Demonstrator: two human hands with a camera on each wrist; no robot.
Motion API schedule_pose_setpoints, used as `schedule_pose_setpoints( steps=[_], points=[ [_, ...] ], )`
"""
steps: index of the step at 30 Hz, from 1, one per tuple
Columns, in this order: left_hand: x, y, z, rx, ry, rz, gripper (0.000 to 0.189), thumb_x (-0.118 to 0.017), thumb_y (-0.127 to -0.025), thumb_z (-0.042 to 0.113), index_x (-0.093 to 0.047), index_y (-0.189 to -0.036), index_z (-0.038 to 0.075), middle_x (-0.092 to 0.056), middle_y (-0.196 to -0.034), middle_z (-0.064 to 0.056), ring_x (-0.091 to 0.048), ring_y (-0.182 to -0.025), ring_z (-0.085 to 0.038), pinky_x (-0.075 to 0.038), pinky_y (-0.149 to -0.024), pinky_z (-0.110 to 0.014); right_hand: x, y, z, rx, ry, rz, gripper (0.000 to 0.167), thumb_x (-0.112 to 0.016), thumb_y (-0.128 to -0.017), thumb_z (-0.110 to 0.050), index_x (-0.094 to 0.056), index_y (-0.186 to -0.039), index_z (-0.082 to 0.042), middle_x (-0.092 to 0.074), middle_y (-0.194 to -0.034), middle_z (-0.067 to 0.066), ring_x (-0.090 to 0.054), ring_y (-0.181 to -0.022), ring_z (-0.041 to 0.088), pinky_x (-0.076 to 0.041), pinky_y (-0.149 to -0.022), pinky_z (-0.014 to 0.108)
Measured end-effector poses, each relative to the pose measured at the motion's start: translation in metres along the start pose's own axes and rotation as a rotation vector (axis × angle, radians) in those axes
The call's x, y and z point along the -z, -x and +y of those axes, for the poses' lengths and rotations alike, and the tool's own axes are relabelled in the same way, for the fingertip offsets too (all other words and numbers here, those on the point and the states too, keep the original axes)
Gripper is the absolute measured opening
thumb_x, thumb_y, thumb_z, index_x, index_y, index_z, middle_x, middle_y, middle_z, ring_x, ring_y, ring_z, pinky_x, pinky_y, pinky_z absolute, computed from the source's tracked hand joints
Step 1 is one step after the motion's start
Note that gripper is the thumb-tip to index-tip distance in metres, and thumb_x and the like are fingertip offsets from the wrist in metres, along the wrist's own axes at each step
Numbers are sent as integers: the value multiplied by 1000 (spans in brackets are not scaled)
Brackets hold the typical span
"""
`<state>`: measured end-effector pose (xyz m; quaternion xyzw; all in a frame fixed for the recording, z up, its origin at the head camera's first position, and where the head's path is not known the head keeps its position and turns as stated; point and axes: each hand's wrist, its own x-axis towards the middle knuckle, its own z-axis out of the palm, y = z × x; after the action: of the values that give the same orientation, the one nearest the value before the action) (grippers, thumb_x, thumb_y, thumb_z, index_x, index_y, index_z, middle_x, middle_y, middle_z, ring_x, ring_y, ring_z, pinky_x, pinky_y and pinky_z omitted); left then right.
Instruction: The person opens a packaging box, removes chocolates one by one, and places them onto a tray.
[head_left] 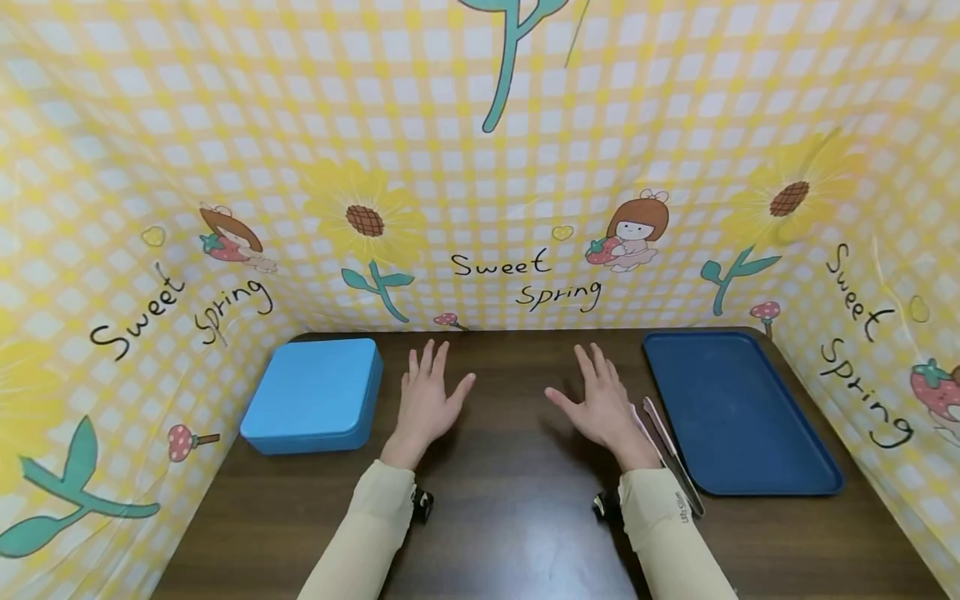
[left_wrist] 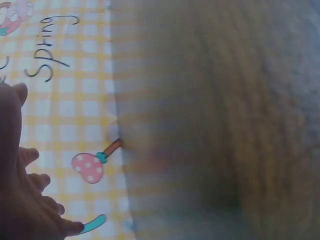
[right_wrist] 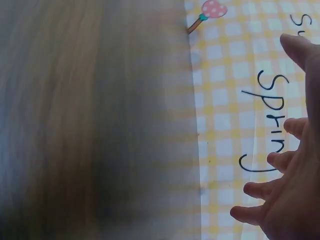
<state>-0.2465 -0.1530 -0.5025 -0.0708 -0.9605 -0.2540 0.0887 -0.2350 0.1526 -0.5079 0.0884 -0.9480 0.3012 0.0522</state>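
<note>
My left hand [head_left: 429,407] hovers over the dark wooden table with its fingers spread and the thumb pointing inward, holding nothing. To its left sits a closed light-blue box [head_left: 315,392]. My right hand [head_left: 602,408] mirrors it on the other side, fingers spread and nothing held. Just right of that hand lies a pair of metal tongs [head_left: 671,446], partly hidden by the wrist and sleeve. A dark blue tray [head_left: 742,412] rests flat beyond the tongs. Each wrist view shows its own hand, the left [left_wrist: 20,185] and the right [right_wrist: 290,195], with fingers extended.
A yellow-and-white checked cloth [head_left: 495,192] with flowers and lettering hangs at the back and both sides, meeting the back edge of the table [head_left: 510,500]. The box stands near the left cloth, the tray near the right one.
</note>
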Motion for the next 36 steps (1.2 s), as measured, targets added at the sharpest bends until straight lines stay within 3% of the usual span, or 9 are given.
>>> schedule_pose_setpoints(
  steps=[8,13,23,28,36],
  points=[
    [29,-1,1,9,105,113,80,-51,-101,58,-26,-161,11,-16,-166,-20,-10,-153,-43,-23,-116,-63,-5,-2,-18,33,-192,12,98,-60,-91,-67,-15,-164,-20,-8,-169,13,-17,-151,44,-25,-109,72],
    [52,-2,-7,-7,136,190,80,-55,-101,52,-24,-161,9,-19,-164,-23,-20,-150,-43,-25,-116,-60,-13,-4,-31,55,-295,12,96,-62,-92,-63,-15,-164,-21,-9,-169,12,-17,-151,42,-24,-113,68],
    [84,15,-51,61,197,267,76,-58,-103,40,-25,-158,-1,-19,-161,-31,-27,-143,-54,-28,-110,-67,-44,-1,-63,53,-399,11,94,-58,-91,-70,-20,-163,-24,-13,-169,3,-22,-152,30,-28,-115,60],
    [98,27,-73,132,182,315,77,-61,-102,36,-24,-158,-1,-18,-161,-33,-26,-142,-56,-26,-110,-68,-55,3,-86,84,-378,-8,95,-59,-91,-70,-20,-163,-22,-14,-169,4,-24,-151,32,-30,-114,60],
    [122,43,-109,261,80,366,79,-59,-101,39,-24,-157,-4,-20,-158,-36,-27,-136,-63,-25,-108,-71,-72,7,-117,103,-294,-51,94,-56,-91,-72,-17,-163,-27,-13,-169,0,-30,-148,37,-32,-112,62]
  ],
)
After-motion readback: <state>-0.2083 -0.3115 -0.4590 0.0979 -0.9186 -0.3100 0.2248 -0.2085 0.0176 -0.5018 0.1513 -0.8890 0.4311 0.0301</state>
